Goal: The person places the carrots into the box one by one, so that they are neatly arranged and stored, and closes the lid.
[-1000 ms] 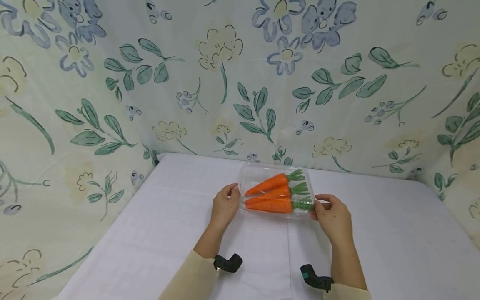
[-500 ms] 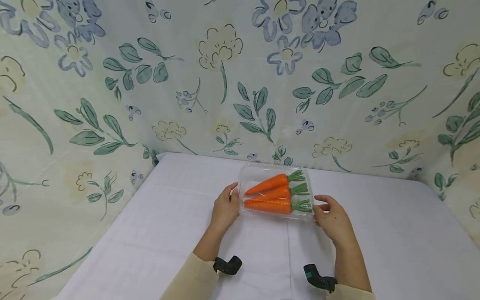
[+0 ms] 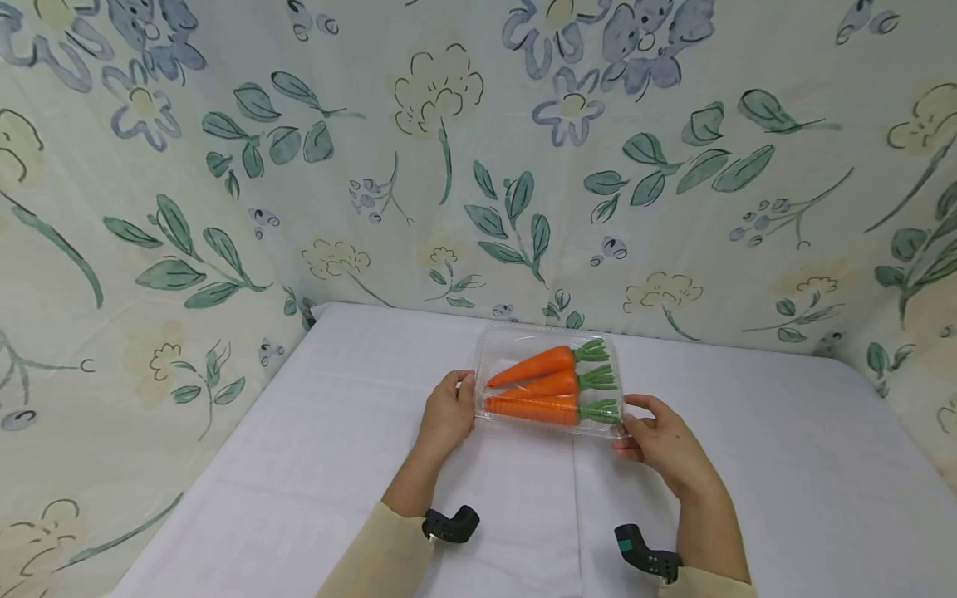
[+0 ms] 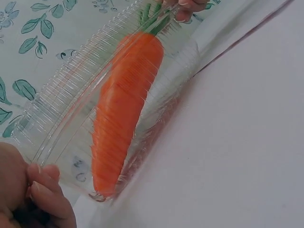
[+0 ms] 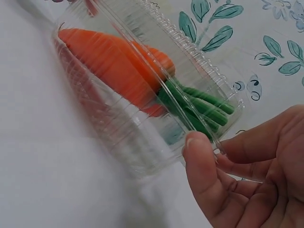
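Note:
A clear plastic clamshell box point(image 3: 523, 339) holds 3 orange carrots point(image 3: 540, 409) with green tops, lying side by side with the tops toward the right. At the box's left end, my left hand point(image 3: 445, 415) grips the edge with thumb and fingers. My right hand point(image 3: 661, 440) pinches the rim at the near right corner; in the right wrist view the thumb point(image 5: 202, 164) lies on the near side of the rim, with fingers behind it. The lid point(image 4: 61, 109) lies over the carrots. Whether the box's underside touches the table cannot be made out.
A white cloth point(image 3: 314, 465) covers the table. Behind and to the sides hangs a flowered curtain point(image 3: 523, 108), close to the table's far edge. Each wrist wears a black strap mount point(image 3: 452, 525).
My right hand has shifted slightly nearer and round the box's near right corner, its fingers now more under the rim. The box and left hand have barely moved.

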The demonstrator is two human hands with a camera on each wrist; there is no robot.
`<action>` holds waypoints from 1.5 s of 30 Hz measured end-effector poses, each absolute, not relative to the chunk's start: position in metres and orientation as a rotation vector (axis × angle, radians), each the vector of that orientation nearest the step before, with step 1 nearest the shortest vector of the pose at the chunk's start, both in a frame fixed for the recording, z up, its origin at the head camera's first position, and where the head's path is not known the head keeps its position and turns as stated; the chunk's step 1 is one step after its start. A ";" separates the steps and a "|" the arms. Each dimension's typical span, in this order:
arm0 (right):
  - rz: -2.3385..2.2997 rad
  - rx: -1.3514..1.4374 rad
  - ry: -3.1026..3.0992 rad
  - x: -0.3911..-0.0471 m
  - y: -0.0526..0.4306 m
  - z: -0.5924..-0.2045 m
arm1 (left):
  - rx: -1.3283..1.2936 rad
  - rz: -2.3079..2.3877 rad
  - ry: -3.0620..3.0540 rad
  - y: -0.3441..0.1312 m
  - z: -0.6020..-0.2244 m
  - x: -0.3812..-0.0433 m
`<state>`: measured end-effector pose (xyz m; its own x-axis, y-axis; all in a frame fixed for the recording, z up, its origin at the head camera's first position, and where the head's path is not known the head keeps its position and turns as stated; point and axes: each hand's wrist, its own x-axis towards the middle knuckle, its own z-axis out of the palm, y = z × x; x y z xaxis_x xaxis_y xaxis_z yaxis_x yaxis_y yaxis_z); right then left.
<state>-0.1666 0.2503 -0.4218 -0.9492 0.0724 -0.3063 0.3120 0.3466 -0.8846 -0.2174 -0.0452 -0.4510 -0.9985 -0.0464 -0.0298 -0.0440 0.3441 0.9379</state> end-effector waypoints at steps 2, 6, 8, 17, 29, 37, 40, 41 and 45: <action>-1.666 0.331 2.367 -0.166 0.252 -0.421 | 0.072 -1.763 -2.573 -0.045 -0.452 -0.218; -1.692 0.310 2.324 -0.165 0.253 -0.420 | 0.073 -1.696 -2.560 -0.043 -0.453 -0.218; -1.691 0.304 2.316 -0.165 0.254 -0.421 | 0.077 -1.664 -2.550 -0.042 -0.453 -0.219; -1.708 0.314 2.277 -0.165 0.256 -0.422 | 0.022 -1.785 -2.565 -0.048 -0.455 -0.221; -1.775 0.426 2.358 -0.173 0.251 -0.426 | -0.024 -2.518 -2.435 -0.066 -0.451 -0.228; -1.799 0.460 2.317 -0.174 0.251 -0.429 | -0.012 -2.516 -2.360 -0.064 -0.454 -0.228; -1.815 0.473 2.294 -0.173 0.251 -0.428 | 0.011 -2.513 -2.355 -0.062 -0.454 -0.228; -1.823 0.477 2.285 -0.173 0.251 -0.428 | 0.009 -2.508 -2.357 -0.062 -0.454 -0.228; -1.871 0.481 2.241 -0.173 0.251 -0.428 | 0.013 -2.493 -2.364 -0.061 -0.454 -0.228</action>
